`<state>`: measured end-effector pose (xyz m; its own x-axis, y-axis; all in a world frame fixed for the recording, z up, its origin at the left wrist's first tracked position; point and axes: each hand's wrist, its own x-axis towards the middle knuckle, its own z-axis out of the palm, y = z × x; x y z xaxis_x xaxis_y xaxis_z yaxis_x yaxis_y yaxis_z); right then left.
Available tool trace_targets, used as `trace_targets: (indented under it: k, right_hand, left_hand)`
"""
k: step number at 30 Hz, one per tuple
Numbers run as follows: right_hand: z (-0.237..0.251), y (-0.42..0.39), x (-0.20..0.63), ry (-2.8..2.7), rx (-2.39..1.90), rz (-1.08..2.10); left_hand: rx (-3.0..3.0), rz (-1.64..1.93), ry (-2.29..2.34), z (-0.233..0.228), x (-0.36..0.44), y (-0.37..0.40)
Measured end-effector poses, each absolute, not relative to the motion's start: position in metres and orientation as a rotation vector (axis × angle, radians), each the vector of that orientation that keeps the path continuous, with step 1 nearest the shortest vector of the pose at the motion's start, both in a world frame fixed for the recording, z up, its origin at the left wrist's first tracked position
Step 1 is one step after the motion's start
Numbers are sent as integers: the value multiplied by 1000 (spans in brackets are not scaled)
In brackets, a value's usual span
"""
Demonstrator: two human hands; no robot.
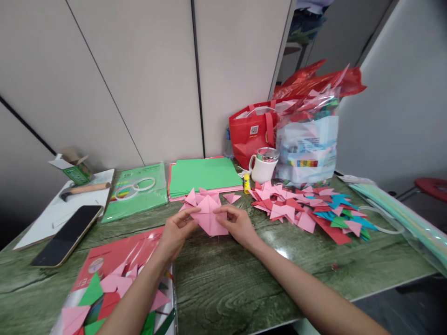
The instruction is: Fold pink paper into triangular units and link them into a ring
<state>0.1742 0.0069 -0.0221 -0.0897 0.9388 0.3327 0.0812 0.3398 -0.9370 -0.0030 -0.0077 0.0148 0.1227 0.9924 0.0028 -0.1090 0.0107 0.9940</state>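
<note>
Left hand [176, 230] and right hand [237, 223] both pinching a pink fold [208, 216] from opposite sides, fingers closed on its edges, likely to steady it flat on the worktop [223, 279] mid-way toward the back edge; green sheets [204, 176] just behind, finished pieces [307, 211] heaped toward the right edge, within reach

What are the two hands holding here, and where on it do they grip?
Both hold one folded pink paper piece: the left hand pinches its left edge, the right hand its right edge.
</note>
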Motion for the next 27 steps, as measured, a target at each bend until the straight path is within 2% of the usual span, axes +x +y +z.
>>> trace_targets:
  k: [5,12,17,27]
  right_hand:
    - [-20,5,171,-1458,-916,979]
    - [-17,0,168,-1506,-906,1085]
    - [-20,-1,167,-1547,-808,1162]
    - [-12,-5,170,-1625,-865,1081]
  left_hand:
    - [1287,1122,1099,9,0,-8]
    - [1124,1302,1108,2,-3,-2]
    - [1110,1257,1064,5,-4,-3]
    - [1130,1218,1021,7,-2,-5]
